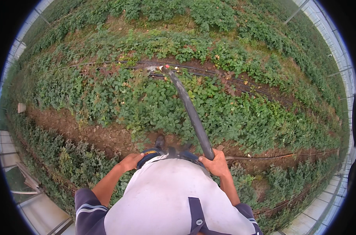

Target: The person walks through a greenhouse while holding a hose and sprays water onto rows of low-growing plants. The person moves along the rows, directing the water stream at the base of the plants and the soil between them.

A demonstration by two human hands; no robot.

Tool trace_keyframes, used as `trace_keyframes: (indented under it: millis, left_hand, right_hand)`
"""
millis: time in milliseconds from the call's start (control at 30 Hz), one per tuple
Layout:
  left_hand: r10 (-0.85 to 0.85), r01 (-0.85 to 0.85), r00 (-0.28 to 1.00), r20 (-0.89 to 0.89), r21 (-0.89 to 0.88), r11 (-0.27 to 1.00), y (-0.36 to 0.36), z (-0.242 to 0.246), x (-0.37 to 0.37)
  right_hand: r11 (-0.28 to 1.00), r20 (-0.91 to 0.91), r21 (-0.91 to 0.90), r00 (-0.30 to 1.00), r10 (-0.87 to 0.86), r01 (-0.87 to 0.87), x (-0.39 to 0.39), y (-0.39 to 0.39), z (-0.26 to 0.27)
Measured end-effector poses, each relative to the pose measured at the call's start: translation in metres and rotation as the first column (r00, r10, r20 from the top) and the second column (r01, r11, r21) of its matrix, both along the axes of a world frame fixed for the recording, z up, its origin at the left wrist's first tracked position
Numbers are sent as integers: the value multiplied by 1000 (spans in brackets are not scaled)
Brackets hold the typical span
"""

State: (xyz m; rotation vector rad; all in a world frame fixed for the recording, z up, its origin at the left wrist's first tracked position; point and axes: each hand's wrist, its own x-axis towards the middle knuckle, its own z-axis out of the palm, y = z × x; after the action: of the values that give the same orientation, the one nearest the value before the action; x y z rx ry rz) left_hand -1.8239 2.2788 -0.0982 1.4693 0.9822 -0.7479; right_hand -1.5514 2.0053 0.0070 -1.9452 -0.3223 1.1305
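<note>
My right hand [216,165] grips the near end of a long dark pipe [191,110] in front of my right hip. It slants forward and left over leafy green plants [163,102]. At its far tip sits a small fitting [161,68] with pale bands and a spot of red. A whitish patch beside the tip may be water, but I cannot tell. By my left hip, my left hand [131,162] rests against my blue trousers [148,155], near a yellow patch on them. Most of its fingers are hidden.
Thin black irrigation lines [201,70] run along the bed between the plants. A hose [269,157] lies on the soil path [107,138] to my right. My boot [159,142] stands on that path. Further plant rows and greenhouse walls [325,199] surround me.
</note>
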Motion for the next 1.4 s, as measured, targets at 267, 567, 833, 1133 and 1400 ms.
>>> trace_keyframes:
  millis: [267,567,833,1133,1400]
  left_hand:
    - [-228,218,973,14,242,945,-14,15,3]
    - [159,-162,986,-48,-65,985,-13,16,-9]
    - [-201,208,976,-79,89,974,-5,25,-6]
    - [-97,100,995,-37,90,991,-9,2,-1]
    - [23,-29,998,-52,-111,993,11,14,-9]
  right_hand:
    - [965,10,71,967,-253,252,9,1,-14]
    - [960,-7,46,961,-276,276,10,11,-22]
    - [932,71,-7,930,-362,363,4,-9,-31]
    - [933,-24,33,934,-357,358,3,-10,-36]
    - [972,12,-15,972,-236,236,-10,-5,-37]
